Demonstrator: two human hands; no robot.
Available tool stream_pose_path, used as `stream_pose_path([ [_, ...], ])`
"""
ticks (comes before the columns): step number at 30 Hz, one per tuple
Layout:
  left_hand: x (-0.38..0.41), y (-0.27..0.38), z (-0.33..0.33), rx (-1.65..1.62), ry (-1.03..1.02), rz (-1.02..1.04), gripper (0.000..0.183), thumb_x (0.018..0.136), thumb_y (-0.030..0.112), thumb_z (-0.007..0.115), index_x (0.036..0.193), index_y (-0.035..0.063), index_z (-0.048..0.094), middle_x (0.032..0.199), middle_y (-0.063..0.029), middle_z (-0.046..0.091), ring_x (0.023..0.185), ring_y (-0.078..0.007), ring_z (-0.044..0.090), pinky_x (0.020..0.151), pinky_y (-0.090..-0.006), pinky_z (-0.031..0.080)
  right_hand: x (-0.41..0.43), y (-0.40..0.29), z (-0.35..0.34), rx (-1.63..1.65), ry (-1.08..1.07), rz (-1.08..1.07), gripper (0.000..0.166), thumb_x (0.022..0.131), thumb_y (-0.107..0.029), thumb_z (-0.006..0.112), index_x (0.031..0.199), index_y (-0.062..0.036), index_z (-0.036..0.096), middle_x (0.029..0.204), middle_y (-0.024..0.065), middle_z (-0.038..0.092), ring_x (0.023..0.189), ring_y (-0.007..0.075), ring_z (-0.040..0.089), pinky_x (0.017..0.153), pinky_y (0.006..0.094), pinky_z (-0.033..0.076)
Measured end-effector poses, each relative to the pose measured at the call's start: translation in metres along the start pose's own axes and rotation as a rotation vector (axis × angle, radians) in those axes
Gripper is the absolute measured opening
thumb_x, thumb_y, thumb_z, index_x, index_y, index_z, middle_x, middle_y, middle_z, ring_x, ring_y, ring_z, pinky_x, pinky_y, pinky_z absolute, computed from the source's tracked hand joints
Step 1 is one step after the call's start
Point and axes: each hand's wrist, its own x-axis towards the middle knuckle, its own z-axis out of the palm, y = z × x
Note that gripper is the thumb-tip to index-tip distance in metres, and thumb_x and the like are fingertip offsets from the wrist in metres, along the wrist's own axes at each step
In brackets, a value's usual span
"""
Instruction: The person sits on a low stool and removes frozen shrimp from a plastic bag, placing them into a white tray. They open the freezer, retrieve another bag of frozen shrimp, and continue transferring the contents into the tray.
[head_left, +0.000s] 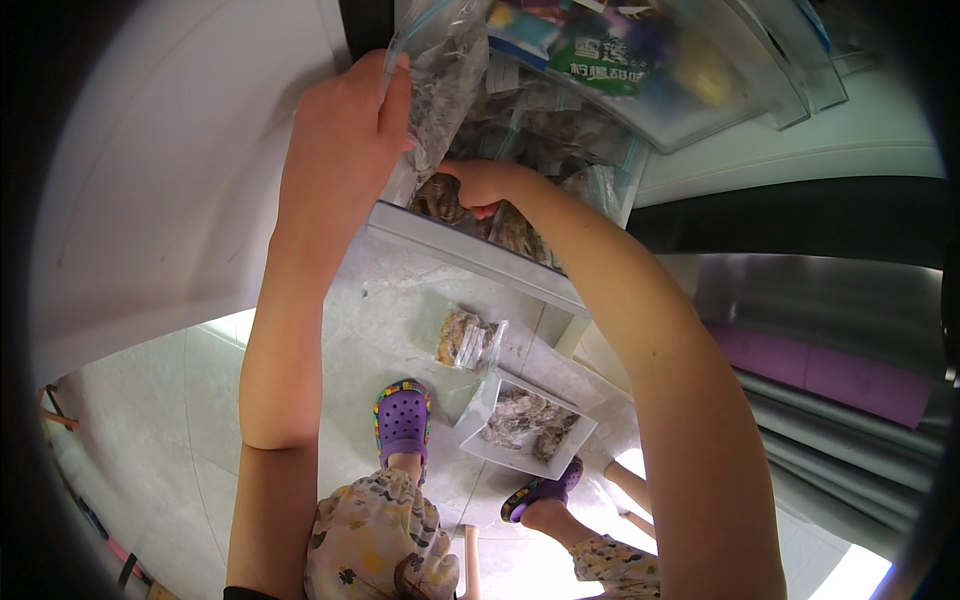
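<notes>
My left hand (352, 112) grips the edge of a clear zip bag (446, 90) with greyish-brown contents, lifted at the left side of an open fridge or freezer drawer (480, 244). My right hand (480, 187) reaches into the drawer with curled fingers, beside a bag of brown food (439, 199); whether it grips anything I cannot tell, as its fingertips are partly hidden. More zip bags (574, 127) of dark contents fill the drawer behind my right hand.
An upper clear drawer (720, 97) holds colourful packages. The appliance door (172, 165) stands at the left. On the tiled floor lie a small bag of food (469, 341) and a white box (472, 427) of brownish pieces, near my feet in purple clogs (403, 420). Dark cabinetry is at the right.
</notes>
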Motion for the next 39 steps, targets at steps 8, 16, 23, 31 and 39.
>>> stream_pose_path([
  [8,0.001,-0.003,0.005,0.016,-0.027,0.004,0.021,0.093,0.016,0.046,0.094,-0.0015,0.057,0.065,-0.0189,0.059,0.055,-0.028,0.063,0.055,-0.037,0.047,0.006,0.011,0.02,-0.733,0.468,-0.366,0.031,0.082,-0.012,0.055,0.113,-0.0167,0.056,0.102,0.011,0.061,0.091,0.0313,0.062,0.073,0.0415,0.051],
  [16,0.006,-0.005,0.007,0.025,0.003,0.041,0.021,0.093,0.017,0.048,0.092,-0.0013,0.058,0.061,-0.0176,0.058,0.054,-0.0267,0.063,0.054,-0.0361,0.047,0.0,0.025,0.0,-0.929,0.448,-0.863,0.021,0.078,-0.018,0.059,0.098,-0.0124,0.058,0.095,0.0038,0.059,0.098,0.0272,0.057,0.073,0.04,0.051],
  [23,0.004,0.001,0.008,0.005,-0.048,-0.002,0.021,0.093,0.017,0.048,0.087,-0.0009,0.056,0.06,-0.0167,0.058,0.052,-0.025,0.063,0.053,-0.0356,0.046,0.012,0.026,0.004,-0.988,0.521,-0.902,0.019,0.074,-0.015,0.059,0.093,-0.0119,0.061,0.098,0.0036,0.059,0.097,0.0261,0.055,0.078,0.0367,0.048],
  [31,-0.003,0.001,0.016,0.168,-0.169,0.042,0.02,0.091,0.016,0.049,0.082,-0.0015,0.053,0.065,-0.0188,0.057,0.065,-0.0373,0.058,0.056,-0.042,0.047,-0.011,0.027,0.013,-1.364,0.342,-0.886,0.015,0.078,-0.016,0.053,0.089,-0.0076,0.059,0.099,0.0024,0.058,0.097,0.0216,0.056,0.085,0.0329,0.049],
  [39,-0.003,0.001,0.023,0.366,-0.341,-0.004,0.016,0.09,0.01,0.045,0.09,-0.0036,0.054,0.071,-0.0231,0.058,0.071,-0.0364,0.063,0.061,-0.042,0.046,-0.085,0.004,-0.011,-1.308,0.444,-0.884,0.019,0.076,-0.012,0.055,0.095,-0.0094,0.057,0.1,0.0039,0.057,0.097,0.0221,0.055,0.085,0.033,0.049],
])
